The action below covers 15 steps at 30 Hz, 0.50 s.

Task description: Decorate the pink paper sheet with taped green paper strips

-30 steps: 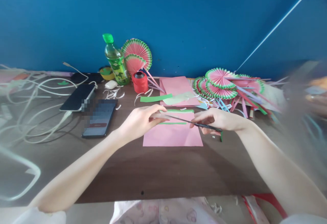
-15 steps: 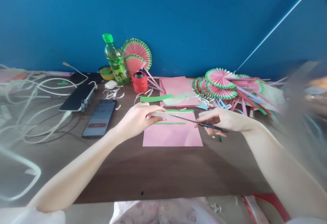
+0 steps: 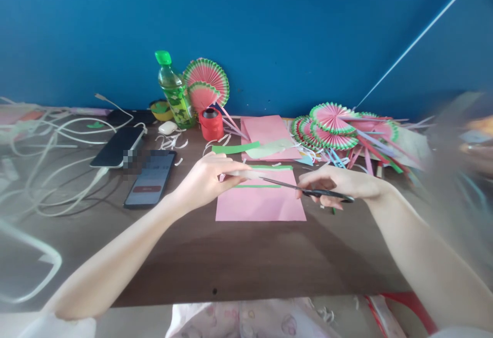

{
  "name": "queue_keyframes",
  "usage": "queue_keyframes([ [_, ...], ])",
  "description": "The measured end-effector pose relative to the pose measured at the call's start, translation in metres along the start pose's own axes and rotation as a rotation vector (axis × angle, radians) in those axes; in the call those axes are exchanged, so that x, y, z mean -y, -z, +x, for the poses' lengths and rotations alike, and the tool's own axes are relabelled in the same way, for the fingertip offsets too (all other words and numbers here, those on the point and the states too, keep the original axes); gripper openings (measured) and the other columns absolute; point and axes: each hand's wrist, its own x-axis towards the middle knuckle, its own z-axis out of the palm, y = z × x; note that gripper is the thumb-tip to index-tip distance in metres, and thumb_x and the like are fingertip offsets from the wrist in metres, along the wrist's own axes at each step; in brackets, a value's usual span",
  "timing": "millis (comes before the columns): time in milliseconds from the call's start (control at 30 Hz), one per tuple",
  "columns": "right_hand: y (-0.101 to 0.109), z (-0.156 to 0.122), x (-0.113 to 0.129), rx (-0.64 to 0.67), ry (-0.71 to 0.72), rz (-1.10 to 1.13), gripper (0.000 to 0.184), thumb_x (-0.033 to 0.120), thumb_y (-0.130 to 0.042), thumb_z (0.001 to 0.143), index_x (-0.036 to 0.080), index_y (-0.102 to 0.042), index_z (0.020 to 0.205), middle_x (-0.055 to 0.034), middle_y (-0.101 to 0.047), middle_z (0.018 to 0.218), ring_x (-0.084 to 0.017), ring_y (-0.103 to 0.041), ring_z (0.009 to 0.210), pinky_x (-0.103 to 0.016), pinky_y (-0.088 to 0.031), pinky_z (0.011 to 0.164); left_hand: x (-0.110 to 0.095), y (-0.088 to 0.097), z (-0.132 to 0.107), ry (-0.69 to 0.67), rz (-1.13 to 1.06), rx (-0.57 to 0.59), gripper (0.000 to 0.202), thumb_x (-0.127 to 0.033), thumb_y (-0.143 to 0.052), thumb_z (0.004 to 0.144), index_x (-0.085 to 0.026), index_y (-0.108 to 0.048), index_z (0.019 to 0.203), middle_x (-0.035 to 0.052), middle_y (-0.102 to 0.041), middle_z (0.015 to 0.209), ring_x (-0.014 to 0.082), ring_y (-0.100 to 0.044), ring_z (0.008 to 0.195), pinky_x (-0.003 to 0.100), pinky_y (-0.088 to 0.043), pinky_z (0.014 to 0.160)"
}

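Note:
My left hand (image 3: 219, 172) pinches a narrow whitish strip (image 3: 252, 174), thumb and fingers closed on it. From the right, my right hand (image 3: 327, 184) holds black-handled scissors (image 3: 283, 183), their blade tips at the free end of that strip. Whether the blades are fully closed is hard to make out. Beneath both hands a pink sheet of paper (image 3: 262, 207) lies flat, with thin green strips (image 3: 265, 186) across its upper part. A wider green paper strip (image 3: 235, 148) rests just beyond my left hand.
Behind stand a green-capped bottle (image 3: 175, 96), a red spool (image 3: 211, 124) and folded paper fans (image 3: 207, 78). More fans (image 3: 333, 122) are piled at right. Pink sheets (image 3: 265, 125) lie between. At left are a phone (image 3: 150, 180), a dark device (image 3: 117, 147) and white cables (image 3: 57, 173).
My right hand and the scissors have shifted slightly right, drawing the blade tips back along the strip. My left hand stays nearly in place.

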Motion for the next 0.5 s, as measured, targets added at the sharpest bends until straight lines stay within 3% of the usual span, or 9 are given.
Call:
queue_keyframes([
  [167,-0.001,0.001,-0.002,0.021,0.007,0.003,0.029,0.022,-0.058,0.071,0.013,-0.06,0.099,0.0006,-0.053,0.062,-0.007,-0.053,0.051,-0.014,-0.043,0.039,-0.002,0.001,-0.001,0.054,-0.067,0.007,0.021,-0.033,-0.054,0.079,-0.022,-0.066,0.091,0.0004,-0.068,0.08,0.0098,-0.051,0.061,0.022,-0.04,0.061],
  [300,-0.004,0.004,0.0,0.033,0.018,0.019,0.034,0.031,-0.062,0.071,0.014,-0.059,0.1,-0.0009,-0.053,0.072,-0.004,-0.047,0.045,-0.014,-0.041,0.036,-0.003,-0.003,-0.001,0.046,-0.077,0.024,0.021,-0.032,-0.056,0.078,-0.02,-0.066,0.092,0.001,-0.068,0.081,0.0105,-0.052,0.062,0.022,-0.041,0.062],
  [500,-0.009,0.008,0.01,0.039,0.065,0.043,0.037,0.035,-0.063,0.069,0.012,-0.059,0.098,-0.0001,-0.05,0.07,-0.003,-0.044,0.042,-0.015,-0.041,0.036,-0.005,-0.003,-0.001,0.013,-0.066,0.034,0.02,-0.031,-0.057,0.078,-0.021,-0.066,0.092,0.0013,-0.067,0.08,0.0115,-0.054,0.067,0.023,-0.041,0.064],
])
